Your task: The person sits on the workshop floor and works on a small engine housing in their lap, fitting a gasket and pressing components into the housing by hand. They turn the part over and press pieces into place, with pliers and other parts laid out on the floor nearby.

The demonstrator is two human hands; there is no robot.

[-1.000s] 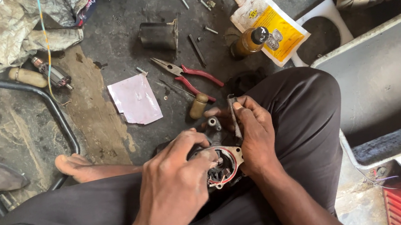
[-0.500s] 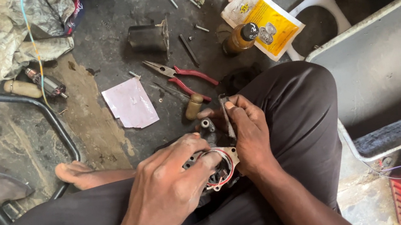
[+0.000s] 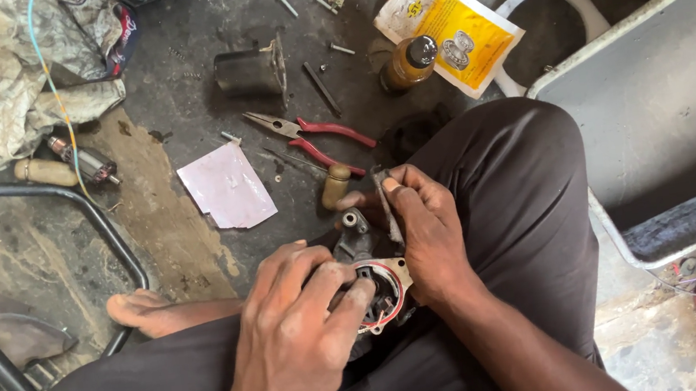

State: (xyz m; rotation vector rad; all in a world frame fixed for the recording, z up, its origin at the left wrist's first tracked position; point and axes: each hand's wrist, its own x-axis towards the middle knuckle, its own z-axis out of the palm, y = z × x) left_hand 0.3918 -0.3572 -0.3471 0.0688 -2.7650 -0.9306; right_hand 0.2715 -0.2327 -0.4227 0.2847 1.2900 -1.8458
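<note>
On my lap, against dark trousers, rests a small greasy metal motor housing point(image 3: 374, 282) with a round opening and copper wire inside. My left hand point(image 3: 295, 341) grips its near side, fingers curled over the rim. My right hand point(image 3: 422, 231) holds the housing's far side and pinches a thin flat metal strip point(image 3: 387, 208) upright between thumb and forefinger. Just beyond my hands a wooden-handled tool point(image 3: 335, 186) lies on the floor.
Red-handled pliers point(image 3: 310, 134), a dark metal cylinder point(image 3: 251, 71), loose screws, a brown bottle point(image 3: 408, 62) on a yellow packet point(image 3: 449, 27), and a pink paper point(image 3: 226, 187) lie on the dirty floor. A grey metal tray point(image 3: 670, 106) stands right, a black metal tube frame point(image 3: 98, 224) left.
The view has drifted slightly. My hands keep the same grip on the housing; the right hand's fingers have shifted a little on the strip.
</note>
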